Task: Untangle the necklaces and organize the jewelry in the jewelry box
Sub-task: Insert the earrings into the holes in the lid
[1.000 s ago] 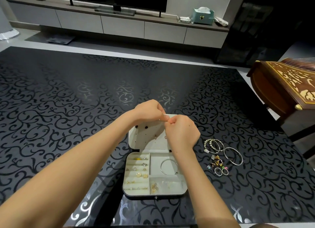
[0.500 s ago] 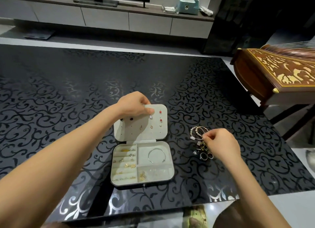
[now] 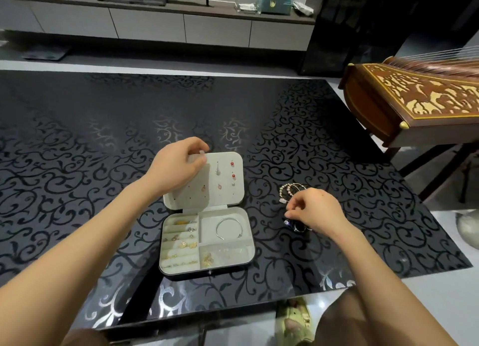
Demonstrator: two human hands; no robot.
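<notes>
The left hand (image 3: pixel 176 165) curls its fingers over the top edge of the lid (image 3: pixel 225 190), thumb against the studded inner face, seemingly propping it upright so the earrings are within reach. The jewelry box (image 3: pixel 207 273) lies open on the table (image 3: pixel 103 138), a bangle (image 3: pixel 218 231) in its upper right compartment. Further right, the right hand (image 3: pixel 317 211) bunches its fingertips down into the loose heap (image 3: pixel 288 190) beside the box (whether they've caught a piece, I can't tell), probably choosing what goes in next; no lettering is legible anywhere.
</notes>
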